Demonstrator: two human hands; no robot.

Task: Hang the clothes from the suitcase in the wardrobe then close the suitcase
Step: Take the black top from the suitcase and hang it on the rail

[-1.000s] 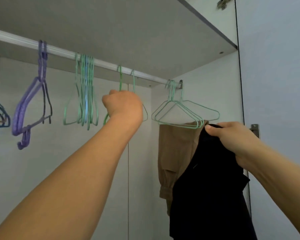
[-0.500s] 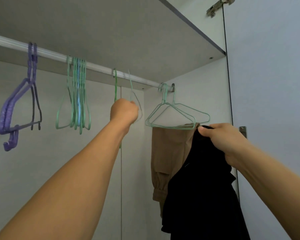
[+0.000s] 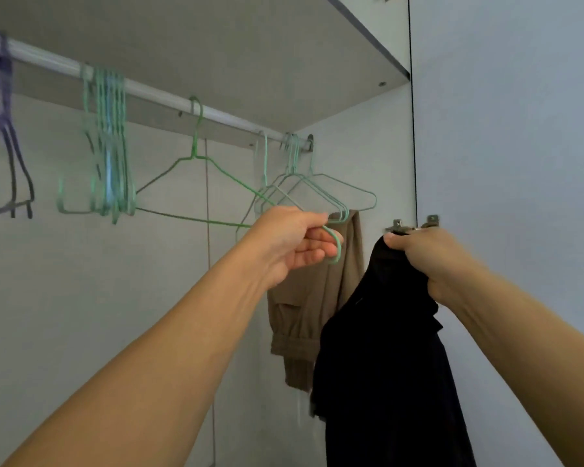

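Since half a second ago, the left hand (image 3: 292, 242) has dropped from beside the rail (image 3: 155, 91) and swung right; it now sits lower, just left of the brown trousers (image 3: 312, 298). Its fingers curl round the bent end of a pale green hanger (image 3: 334, 246), whose wire runs up from the hand towards the cluster of hangers near the rail's right end. Whether this hanger's hook is on the rail or off it cannot be told. A darker green hanger (image 3: 196, 156) hangs from the rail at mid-length, turned broadside, and its lower bar passes behind the left hand.

At the right, the right hand (image 3: 429, 261) grips the top of a black garment (image 3: 385, 365), which hangs straight down in front of the trousers' right edge. This hand has barely shifted. The trousers are draped over one of the pale green hangers (image 3: 317, 193) by the wardrobe's side wall.

Further left on the rail hang a tight bunch of pale green hangers (image 3: 110, 146) and, at the frame's edge, purple hangers (image 3: 0, 129), both blurred. A shelf (image 3: 250, 45) runs above the rail. Metal hinge (image 3: 415, 224) parts show just above the right hand.
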